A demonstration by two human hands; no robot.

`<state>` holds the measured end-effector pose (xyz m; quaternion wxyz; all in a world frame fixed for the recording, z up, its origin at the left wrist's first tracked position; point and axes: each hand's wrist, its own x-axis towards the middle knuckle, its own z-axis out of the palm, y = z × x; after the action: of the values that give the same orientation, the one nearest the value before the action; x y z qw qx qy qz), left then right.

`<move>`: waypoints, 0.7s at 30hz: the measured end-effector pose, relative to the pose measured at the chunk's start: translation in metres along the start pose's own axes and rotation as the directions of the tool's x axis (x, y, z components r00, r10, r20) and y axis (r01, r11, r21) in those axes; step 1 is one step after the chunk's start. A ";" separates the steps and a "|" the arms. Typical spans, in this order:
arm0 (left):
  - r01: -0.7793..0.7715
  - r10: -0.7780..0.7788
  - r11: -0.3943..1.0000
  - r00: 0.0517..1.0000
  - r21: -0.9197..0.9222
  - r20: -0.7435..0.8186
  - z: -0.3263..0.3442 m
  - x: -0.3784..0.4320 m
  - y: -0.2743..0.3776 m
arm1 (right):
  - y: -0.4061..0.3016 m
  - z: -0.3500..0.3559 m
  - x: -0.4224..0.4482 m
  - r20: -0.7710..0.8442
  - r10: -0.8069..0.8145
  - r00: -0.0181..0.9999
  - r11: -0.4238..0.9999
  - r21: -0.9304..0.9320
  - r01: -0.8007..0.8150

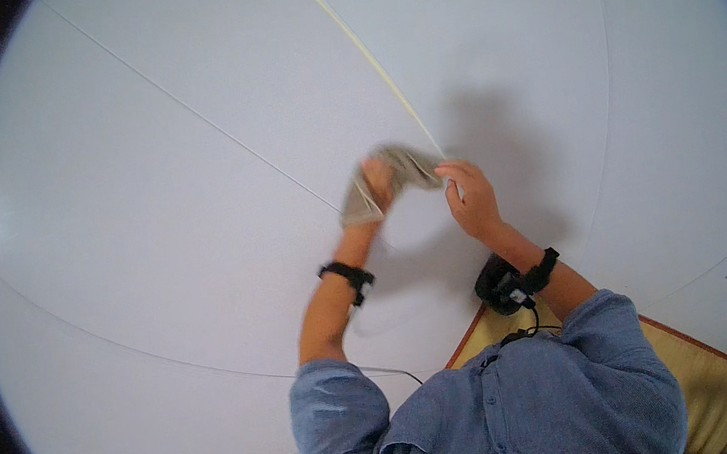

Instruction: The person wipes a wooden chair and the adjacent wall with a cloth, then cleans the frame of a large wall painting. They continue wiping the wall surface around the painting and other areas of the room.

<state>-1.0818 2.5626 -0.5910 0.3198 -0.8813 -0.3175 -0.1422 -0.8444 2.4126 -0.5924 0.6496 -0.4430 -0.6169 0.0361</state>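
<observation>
A grey-beige piece of cloth [410, 167], blurred by motion, is bunched and bent in an arc between my two hands. My left hand [379, 177] grips it near the middle, and one end hangs back over the left wrist. At the cloth's other end, the fingertips of my right hand [475, 200] pinch its edge, with the thumb held a little apart below. Its exact kind cannot be made out. Both hands are raised in front of a broad pale surface [211, 296].
Thin seams cross the pale surface, and a yellow strip [361, 44] runs down towards the hands. A wooden board with a reddish edge [705, 384] lies beside my body. Black straps [350, 280] circle the forearms; a cable hangs by the right one. Dark objects stand at the far right.
</observation>
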 end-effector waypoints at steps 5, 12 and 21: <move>-0.197 0.162 0.974 0.952 0.113 0.259 0.035 -0.141 -0.013 | -0.018 0.052 0.033 0.061 0.039 0.997 0.999 -0.011 -0.038; 0.181 -0.143 0.962 0.972 0.206 -0.189 -0.121 -0.042 -0.075 | -0.003 0.040 0.052 0.190 0.142 0.971 0.978 0.125 -0.168; 0.651 -0.313 0.515 0.748 0.557 -0.585 -0.337 0.133 -0.298 | -0.022 0.076 0.096 0.246 0.153 0.957 0.985 0.041 -0.168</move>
<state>-1.1909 2.5819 -0.1351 0.6500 -0.4952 -0.5093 -0.2699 -0.8961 2.4966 -0.5164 0.5779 -0.4637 -0.6519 0.1614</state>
